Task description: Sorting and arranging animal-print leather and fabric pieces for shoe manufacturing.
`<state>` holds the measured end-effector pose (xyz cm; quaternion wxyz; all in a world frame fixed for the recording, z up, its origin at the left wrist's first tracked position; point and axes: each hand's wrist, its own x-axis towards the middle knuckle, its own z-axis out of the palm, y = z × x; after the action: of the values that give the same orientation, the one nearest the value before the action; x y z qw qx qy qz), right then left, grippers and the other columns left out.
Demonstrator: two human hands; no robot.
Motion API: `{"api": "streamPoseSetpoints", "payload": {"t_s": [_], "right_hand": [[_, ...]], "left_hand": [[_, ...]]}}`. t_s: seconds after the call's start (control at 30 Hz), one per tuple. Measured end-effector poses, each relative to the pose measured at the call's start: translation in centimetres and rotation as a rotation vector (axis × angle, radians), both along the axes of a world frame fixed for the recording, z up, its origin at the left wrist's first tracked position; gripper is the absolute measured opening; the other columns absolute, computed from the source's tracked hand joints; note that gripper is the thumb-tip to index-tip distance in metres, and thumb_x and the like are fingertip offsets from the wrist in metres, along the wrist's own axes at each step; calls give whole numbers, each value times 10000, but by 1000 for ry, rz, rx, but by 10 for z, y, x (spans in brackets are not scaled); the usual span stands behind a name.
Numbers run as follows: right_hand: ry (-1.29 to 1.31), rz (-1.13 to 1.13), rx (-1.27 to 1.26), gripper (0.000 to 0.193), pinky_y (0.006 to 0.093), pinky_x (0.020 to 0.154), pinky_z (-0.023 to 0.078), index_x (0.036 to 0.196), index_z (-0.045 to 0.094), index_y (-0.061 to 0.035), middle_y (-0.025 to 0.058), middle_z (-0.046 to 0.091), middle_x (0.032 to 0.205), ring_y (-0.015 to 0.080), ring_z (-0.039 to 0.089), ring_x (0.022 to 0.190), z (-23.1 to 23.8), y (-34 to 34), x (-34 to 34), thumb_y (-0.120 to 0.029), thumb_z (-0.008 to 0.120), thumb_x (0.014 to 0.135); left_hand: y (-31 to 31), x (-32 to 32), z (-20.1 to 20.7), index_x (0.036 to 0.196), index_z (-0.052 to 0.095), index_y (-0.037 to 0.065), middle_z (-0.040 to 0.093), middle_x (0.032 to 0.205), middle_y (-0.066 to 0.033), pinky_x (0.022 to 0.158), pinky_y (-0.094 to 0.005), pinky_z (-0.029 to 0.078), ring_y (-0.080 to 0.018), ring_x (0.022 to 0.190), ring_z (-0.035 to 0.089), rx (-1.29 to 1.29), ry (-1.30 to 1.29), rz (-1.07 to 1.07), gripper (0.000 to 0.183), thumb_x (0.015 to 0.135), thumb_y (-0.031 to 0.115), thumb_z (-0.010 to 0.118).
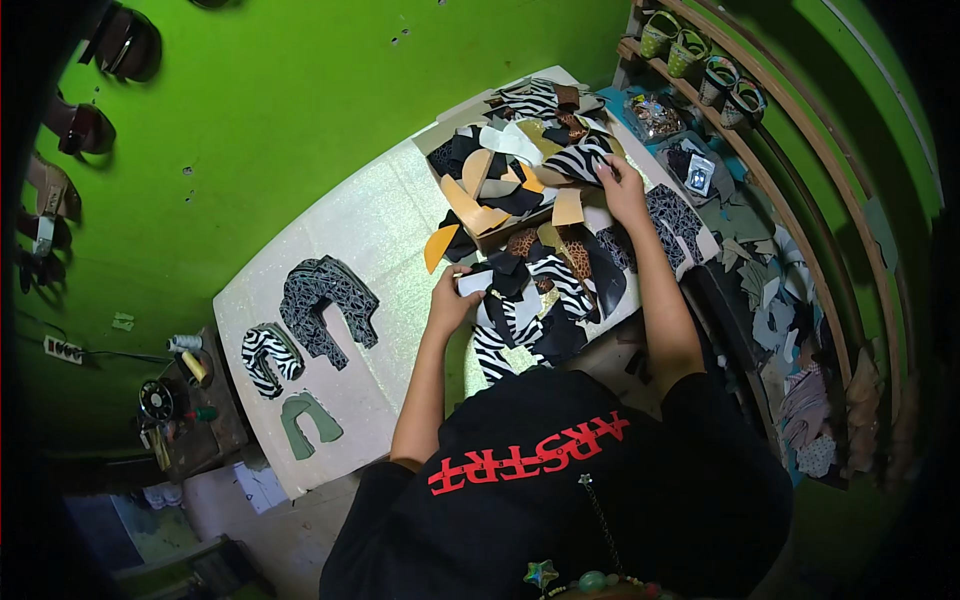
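Toward the right edge of the counter, right hand pinches zebra piece by its end, likely leaving its face clear; left hand clamps white scrap nearer mid-counter.

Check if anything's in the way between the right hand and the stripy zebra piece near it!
Nothing visible is in the way: the right hand has its fingers on the zebra-striped piece, at its right end.
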<state>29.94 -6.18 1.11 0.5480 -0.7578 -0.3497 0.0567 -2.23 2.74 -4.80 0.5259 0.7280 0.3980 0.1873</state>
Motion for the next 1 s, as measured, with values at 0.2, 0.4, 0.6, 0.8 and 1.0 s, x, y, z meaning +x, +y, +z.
{"api": "streamPoseSetpoints", "payload": {"t_s": [0.2,0.4,0.6,0.8,1.0], "right_hand": [[186,168,265,149,208,578,399,957,561,14,24,600,774,63,517,663,-8,14,1,-54,554,824],[148,-25,247,158,216,589,429,947,556,14,36,602,738,84,540,645,1,7,11,-80,576,822],[-381,-182,-272,246,400,792,420,926,606,-52,118,509,953,313,482,924,-7,4,2,-156,667,711],[-366,-197,-306,274,411,832,405,943,613,-80,132,463,1041,323,432,1001,-11,5,-3,-177,686,698],[-368,-156,-265,315,378,793,426,958,623,-32,163,524,924,328,522,884,-16,10,6,-178,685,686]], "left_hand": [[0,-1,-4,1050,501,50,604,845,-132,646,-284,457,-179,716,573,44,61,42,423,677,58,701],[0,-5,-12,1063,501,71,599,870,-145,653,-312,463,-207,699,573,75,83,113,431,683,93,705],[-3,-4,-6,1055,503,60,594,825,-125,645,-307,465,-209,690,578,84,114,118,438,670,87,709],[-6,-11,-12,972,555,35,604,769,-128,648,-319,466,-220,681,592,153,238,194,365,651,92,720],[-2,-20,-21,828,602,-5,624,767,-162,663,-319,464,-235,706,606,102,195,224,201,721,159,648]]}}
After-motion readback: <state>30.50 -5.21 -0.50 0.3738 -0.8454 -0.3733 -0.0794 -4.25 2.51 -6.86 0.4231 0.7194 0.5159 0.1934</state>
